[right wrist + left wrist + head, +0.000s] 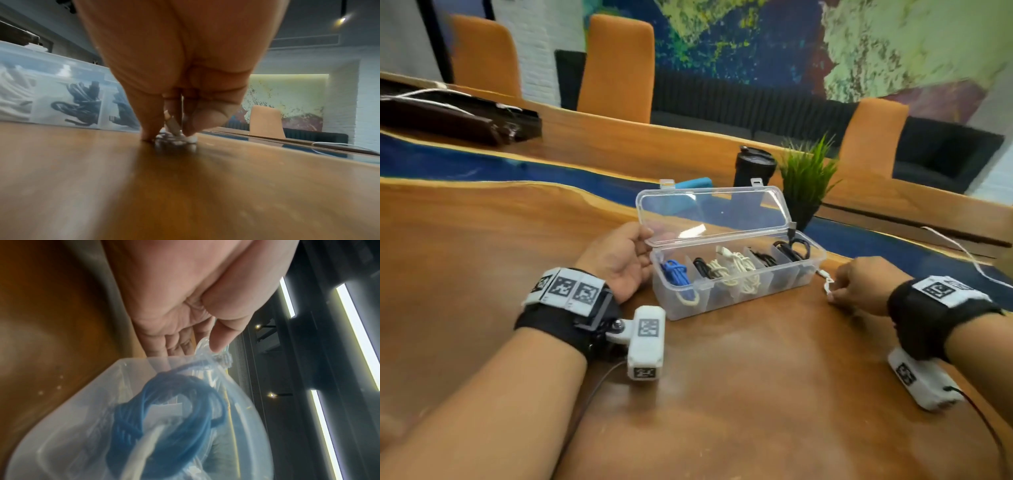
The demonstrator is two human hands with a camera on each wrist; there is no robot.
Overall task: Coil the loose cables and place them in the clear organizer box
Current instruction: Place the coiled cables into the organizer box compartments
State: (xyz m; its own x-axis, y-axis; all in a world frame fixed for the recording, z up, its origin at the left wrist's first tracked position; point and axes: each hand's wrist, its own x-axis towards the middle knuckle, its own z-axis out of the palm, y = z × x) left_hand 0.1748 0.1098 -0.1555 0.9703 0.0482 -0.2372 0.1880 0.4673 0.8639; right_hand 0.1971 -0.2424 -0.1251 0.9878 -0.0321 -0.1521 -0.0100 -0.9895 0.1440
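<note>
A clear organizer box (pixel 784 286) stands open on the wooden table, its lid (pixel 714 212) tilted up. Its compartments hold a blue cable coil (pixel 675 272), black coils (pixel 789 249) and white coils (pixel 736 269). My left hand (pixel 631 255) grips the box's left end, with the thumb (pixel 223 335) on the lid's corner; the blue cable coil (pixel 162 412) shows through the wall. My right hand (pixel 859 282) pinches the plug end of a loose white cable (pixel 828 284) on the table just right of the box. The white cable's plug end (pixel 174 128) sits between my fingertips.
The loose white cable (pixel 962 251) trails away to the right across the table. Behind the box stand a black tumbler (pixel 754 166), a small green plant (pixel 806 178) and a blue object (pixel 693 182). A dark case (pixel 458 118) lies far left. Orange chairs line the far side.
</note>
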